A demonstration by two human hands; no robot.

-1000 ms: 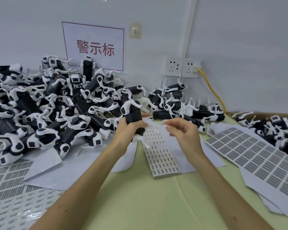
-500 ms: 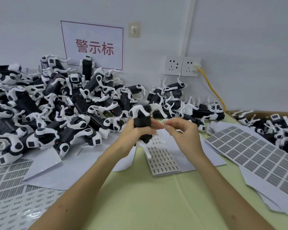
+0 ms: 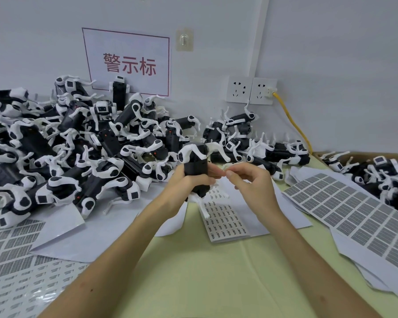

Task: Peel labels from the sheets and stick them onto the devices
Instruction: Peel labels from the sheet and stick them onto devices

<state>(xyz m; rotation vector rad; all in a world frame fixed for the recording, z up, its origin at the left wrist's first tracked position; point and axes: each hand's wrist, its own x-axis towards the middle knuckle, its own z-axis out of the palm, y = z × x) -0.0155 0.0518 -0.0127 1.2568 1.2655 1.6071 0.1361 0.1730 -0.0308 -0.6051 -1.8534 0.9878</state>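
My left hand point(image 3: 186, 184) grips a black device with white legs point(image 3: 195, 165), held upright above the table. My right hand point(image 3: 251, 182) is just to its right, thumb and forefinger pinched together near the device's side; a small label may be between the fingertips, but it is too small to tell. Below both hands lies a narrow sheet of small labels point(image 3: 224, 220) on white paper. A large sheet of grey labels point(image 3: 359, 212) lies at the right.
A big pile of black-and-white devices point(image 3: 67, 152) fills the left and back of the table. More devices sit in a cardboard box point(image 3: 377, 175) at the right. Used label sheets point(image 3: 12, 260) lie at the lower left. A yellow cable point(image 3: 292, 120) runs from the wall sockets.
My left hand lifted the device and brought it toward the middle. My right hand rose from the small label sheet and closed in beside the device.
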